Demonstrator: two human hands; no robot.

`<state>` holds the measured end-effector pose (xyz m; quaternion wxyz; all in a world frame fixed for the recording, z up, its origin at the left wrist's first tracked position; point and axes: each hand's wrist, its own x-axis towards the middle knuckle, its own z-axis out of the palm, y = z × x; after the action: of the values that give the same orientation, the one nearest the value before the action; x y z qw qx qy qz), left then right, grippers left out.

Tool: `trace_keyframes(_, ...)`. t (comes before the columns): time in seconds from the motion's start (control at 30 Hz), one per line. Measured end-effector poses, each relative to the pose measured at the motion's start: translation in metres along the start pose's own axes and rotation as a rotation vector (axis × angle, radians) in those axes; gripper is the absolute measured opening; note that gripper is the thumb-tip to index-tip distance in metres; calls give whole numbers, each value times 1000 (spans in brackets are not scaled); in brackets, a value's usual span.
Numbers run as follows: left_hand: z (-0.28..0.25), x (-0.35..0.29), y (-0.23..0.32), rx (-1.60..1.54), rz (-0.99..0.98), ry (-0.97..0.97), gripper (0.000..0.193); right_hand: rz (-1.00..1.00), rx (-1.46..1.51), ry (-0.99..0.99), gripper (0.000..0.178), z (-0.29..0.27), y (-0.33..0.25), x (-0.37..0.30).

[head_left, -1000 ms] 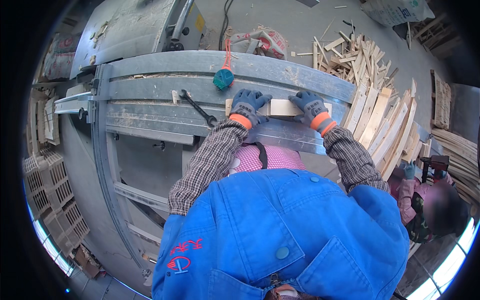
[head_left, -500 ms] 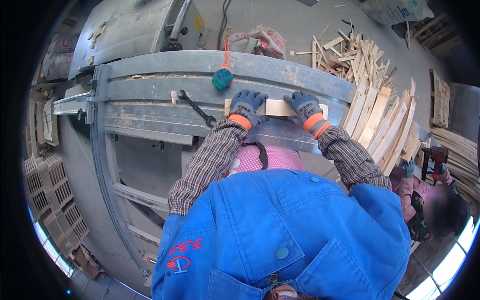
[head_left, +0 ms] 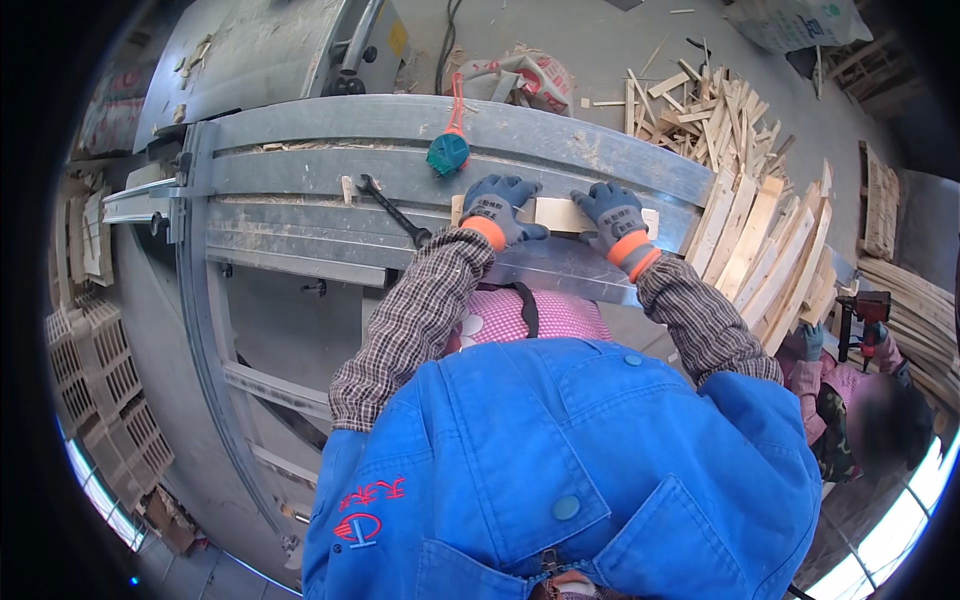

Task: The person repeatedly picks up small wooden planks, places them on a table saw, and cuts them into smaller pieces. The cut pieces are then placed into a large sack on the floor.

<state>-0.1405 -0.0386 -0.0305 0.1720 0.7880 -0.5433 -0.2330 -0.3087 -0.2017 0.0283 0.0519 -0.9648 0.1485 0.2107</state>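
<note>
My left grip (head_left: 495,210) and right grip (head_left: 612,217) clamp pale wood (head_left: 563,214).
Left of them, a black wrench (head_left: 394,210) lies on the grey surface (head_left: 300,170).

The slotted metal table (head_left: 300,180) carries a black wrench (head_left: 393,207), a teal object (head_left: 448,154) and pale wood (head_left: 563,215)

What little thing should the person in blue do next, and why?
I think the left hand could nudge the black wrench a bit farther left while the right hand steadies the pale wood. The wrench lies on the metal table with its lower end close to the left sleeve, so it might get bumped. Both hands are on the wood, so one could be spared.
</note>
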Motion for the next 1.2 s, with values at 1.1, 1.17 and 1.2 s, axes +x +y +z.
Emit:
trace_keyframes(1.1, -1, -16, 8, 390, -8, 22, 66, 407, 446, 506, 65, 37, 75, -57)
trace_keyframes(1.17, 1, -26, 2, 462, 119, 282, 52, 482, 390, 408, 69, 36, 75, -47)
trace_keyframes(1.2, 3, -27, 1, 441, 173, 428, 52, 518, 362, 358, 71, 35, 76, -42)
